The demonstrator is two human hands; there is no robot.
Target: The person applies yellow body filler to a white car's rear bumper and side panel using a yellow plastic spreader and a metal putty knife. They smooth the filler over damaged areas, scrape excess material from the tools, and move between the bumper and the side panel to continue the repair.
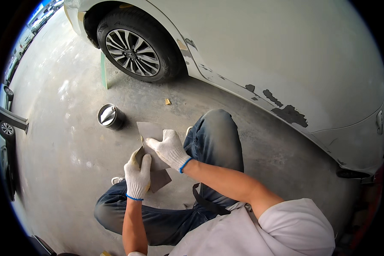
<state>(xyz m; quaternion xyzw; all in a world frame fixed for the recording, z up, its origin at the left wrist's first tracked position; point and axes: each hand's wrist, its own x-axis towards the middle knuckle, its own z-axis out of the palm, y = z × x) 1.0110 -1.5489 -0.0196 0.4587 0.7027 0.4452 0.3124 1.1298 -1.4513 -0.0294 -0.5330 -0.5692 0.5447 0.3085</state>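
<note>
My left hand [137, 176], in a white knit glove with a blue cuff, is closed round a small thin flat piece [137, 156] with yellowish smears, held by its edge. My right hand [168, 148], gloved alike, pinches a thin grey sheet [149, 129], thumb on top and fingers hidden beneath. The two hands almost meet in front of my knees. Below them a second grey flat part [159, 180] shows; I cannot tell if it belongs to the same sheet. Both gloves carry faint yellow stains.
A pale car [286, 47] stands ahead, with dark bare patches [290, 114] along its lower door and a wheel [134, 53] at the left. On the concrete floor are a dark can [111, 117] with something silvery on top, and a small yellowish scrap [167, 102]. A lift arm [13, 118] juts in at far left.
</note>
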